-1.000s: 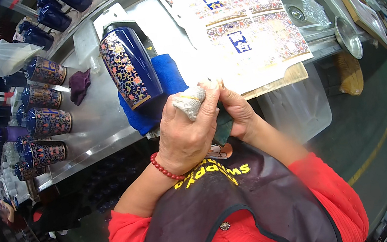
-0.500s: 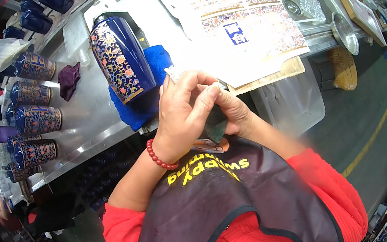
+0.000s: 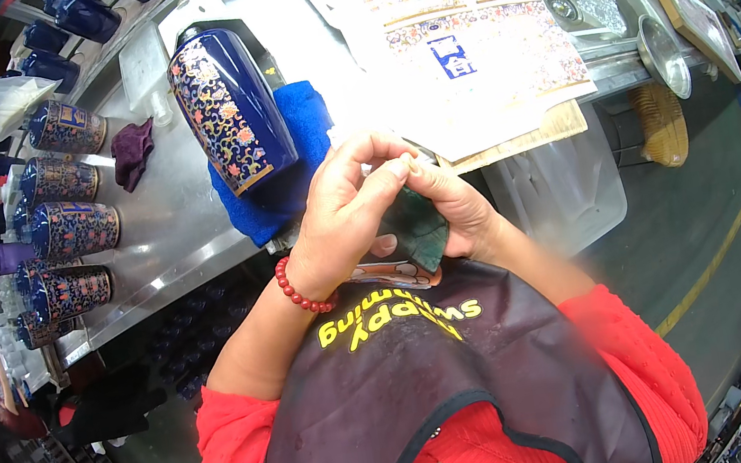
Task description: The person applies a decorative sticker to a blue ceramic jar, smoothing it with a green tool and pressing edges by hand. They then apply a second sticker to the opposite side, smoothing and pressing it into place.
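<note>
In front of my apron, my left hand [image 3: 342,202] and my right hand [image 3: 458,209] meet at the fingertips. The left thumb and index finger are pinched together, and whatever they hold is too small to make out. A dark green cloth-like piece [image 3: 420,232] hangs beneath the fingertips, against the right palm, with the right fingers closed around it. Beyond my left hand, a dark blue vase-shaped bottle [image 3: 253,115] with a floral pattern lies on a blue towel [image 3: 305,117]. White printed decal sheets [image 3: 479,62] are spread just past my fingers.
Several patterned blue bottles [image 3: 75,228] line the metal counter's left side, near a purple cloth [image 3: 133,155]. A metal sink [image 3: 581,4] and a steel bowl [image 3: 663,58] stand at the far right. A clear plastic bin [image 3: 565,183] sits below the wooden board [image 3: 529,141].
Both hands have shifted slightly, their fingertips still together. More of the green piece shows between them, and it has swung a little to the right. The bottle has stayed put.
</note>
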`<action>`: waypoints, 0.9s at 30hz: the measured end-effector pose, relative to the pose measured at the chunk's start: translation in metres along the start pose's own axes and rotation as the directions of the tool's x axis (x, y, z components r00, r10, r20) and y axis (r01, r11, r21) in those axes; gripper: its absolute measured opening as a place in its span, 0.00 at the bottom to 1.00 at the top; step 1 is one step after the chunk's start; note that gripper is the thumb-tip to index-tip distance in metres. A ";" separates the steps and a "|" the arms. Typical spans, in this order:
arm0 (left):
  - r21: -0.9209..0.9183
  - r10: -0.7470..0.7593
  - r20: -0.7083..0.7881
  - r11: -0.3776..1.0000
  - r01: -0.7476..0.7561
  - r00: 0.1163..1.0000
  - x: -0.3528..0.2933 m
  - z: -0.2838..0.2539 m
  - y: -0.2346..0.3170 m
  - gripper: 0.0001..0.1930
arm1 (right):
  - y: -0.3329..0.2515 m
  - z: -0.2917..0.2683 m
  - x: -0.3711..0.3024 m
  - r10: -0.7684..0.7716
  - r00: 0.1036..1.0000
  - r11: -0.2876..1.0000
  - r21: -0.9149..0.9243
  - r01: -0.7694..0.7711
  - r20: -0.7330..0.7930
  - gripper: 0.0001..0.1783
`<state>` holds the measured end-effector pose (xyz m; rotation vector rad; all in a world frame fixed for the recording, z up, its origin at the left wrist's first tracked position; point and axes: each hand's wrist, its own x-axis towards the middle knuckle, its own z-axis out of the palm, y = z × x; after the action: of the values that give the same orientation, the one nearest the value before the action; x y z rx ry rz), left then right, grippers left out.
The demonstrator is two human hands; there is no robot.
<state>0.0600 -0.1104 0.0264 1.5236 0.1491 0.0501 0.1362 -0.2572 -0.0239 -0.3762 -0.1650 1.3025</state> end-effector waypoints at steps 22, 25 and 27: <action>-0.101 -0.129 -0.018 0.987 0.126 0.992 -0.003 0.001 -0.005 0.11 | 0.002 0.005 -0.002 -0.130 0.982 0.965 -0.246 0.094 -0.134 0.25; -0.109 -0.122 -0.021 0.987 0.119 0.992 -0.004 0.002 -0.005 0.11 | 0.003 0.008 -0.002 -0.161 0.970 0.940 -0.329 0.094 -0.183 0.24; -0.080 -0.075 -0.032 0.994 0.072 0.997 -0.004 0.002 -0.006 0.11 | 0.002 0.009 -0.002 -0.178 0.970 0.928 -0.357 0.109 -0.165 0.24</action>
<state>0.0561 -0.1132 0.0209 1.4382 0.2283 0.0237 0.1305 -0.2571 -0.0159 -0.7764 -0.2530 1.0823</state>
